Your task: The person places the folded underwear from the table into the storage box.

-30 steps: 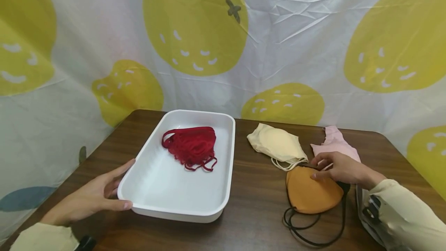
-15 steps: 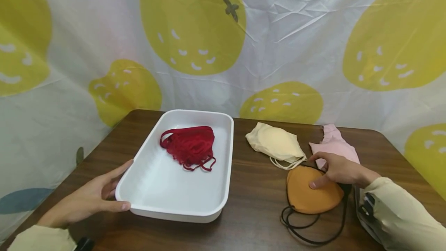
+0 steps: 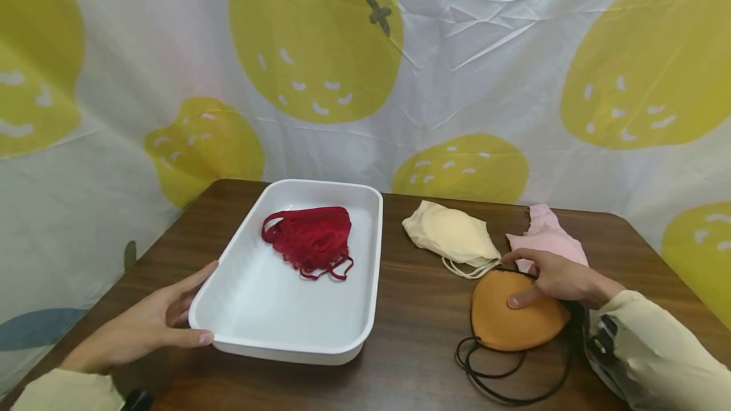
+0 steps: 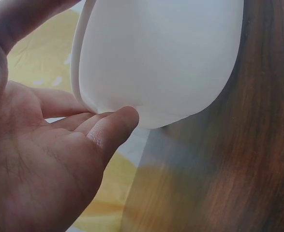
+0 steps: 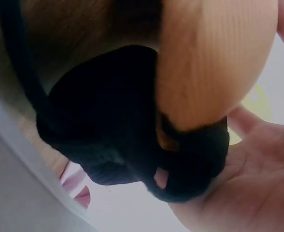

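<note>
My left hand [image 3: 154, 319] grips the near left corner of a white plastic tray [image 3: 245, 335], thumb at the front wall and fingers along the left side. In the left wrist view the thumb presses the tray's wall [image 4: 156, 63]. A red lace-edged bra [image 3: 314, 236] lies folded inside. My right hand [image 3: 562, 279] holds an orange bra [image 3: 514, 316] with black straps, thumb on its cup and fingers over the far edge. In the right wrist view the orange cup [image 5: 209, 63] and black band [image 5: 112, 111] stand close to the palm.
A cream bra [image 3: 454, 233] and a pink bra [image 3: 548, 240] lie behind the orange one on the brown wooden table [image 3: 411, 328]. A grey object [image 3: 599, 366] sits partly hidden under the right sleeve. A fruit-print curtain [image 3: 337, 151] hangs behind the table.
My right thumb has moved lower on the orange cup. The orange bra has shifted slightly to the right, and its black straps have moved. The left hand and tray keep their place.
</note>
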Tool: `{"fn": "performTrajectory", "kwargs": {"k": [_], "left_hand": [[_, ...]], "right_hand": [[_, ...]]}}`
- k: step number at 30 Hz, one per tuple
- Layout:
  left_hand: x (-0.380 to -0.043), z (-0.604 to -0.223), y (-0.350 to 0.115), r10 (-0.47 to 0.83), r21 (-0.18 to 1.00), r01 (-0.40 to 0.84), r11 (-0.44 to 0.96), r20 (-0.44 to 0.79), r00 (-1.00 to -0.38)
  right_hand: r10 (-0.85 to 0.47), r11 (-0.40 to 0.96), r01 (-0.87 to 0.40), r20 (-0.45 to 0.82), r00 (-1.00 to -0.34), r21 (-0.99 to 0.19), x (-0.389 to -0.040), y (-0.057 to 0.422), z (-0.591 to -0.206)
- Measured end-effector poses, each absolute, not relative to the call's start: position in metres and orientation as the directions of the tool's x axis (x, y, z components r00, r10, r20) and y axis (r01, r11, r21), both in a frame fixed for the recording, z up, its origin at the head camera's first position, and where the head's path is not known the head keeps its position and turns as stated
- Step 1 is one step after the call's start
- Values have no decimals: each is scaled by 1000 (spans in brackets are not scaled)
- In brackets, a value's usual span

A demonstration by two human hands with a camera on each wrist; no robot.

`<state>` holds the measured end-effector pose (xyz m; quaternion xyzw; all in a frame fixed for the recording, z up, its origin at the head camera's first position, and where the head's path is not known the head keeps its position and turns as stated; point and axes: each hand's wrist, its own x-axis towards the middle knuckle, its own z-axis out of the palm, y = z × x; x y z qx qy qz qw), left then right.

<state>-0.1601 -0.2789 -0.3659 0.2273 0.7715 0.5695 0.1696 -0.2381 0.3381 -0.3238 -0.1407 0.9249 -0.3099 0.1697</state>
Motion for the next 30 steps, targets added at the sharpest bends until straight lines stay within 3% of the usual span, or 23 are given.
{"fn": "performTrajectory", "kwargs": {"k": [15,30], "left_hand": [[-160,-365,-279,540,946,167,276,-9,-842],[-160,-368,-278,575,960,185,212,30,-818]], "right_hand": [[-450,576,-87,-227,-864,-813,-239,347,-320],[-435,518,-83,-178,-883,-851,-234,339,-311]]}}
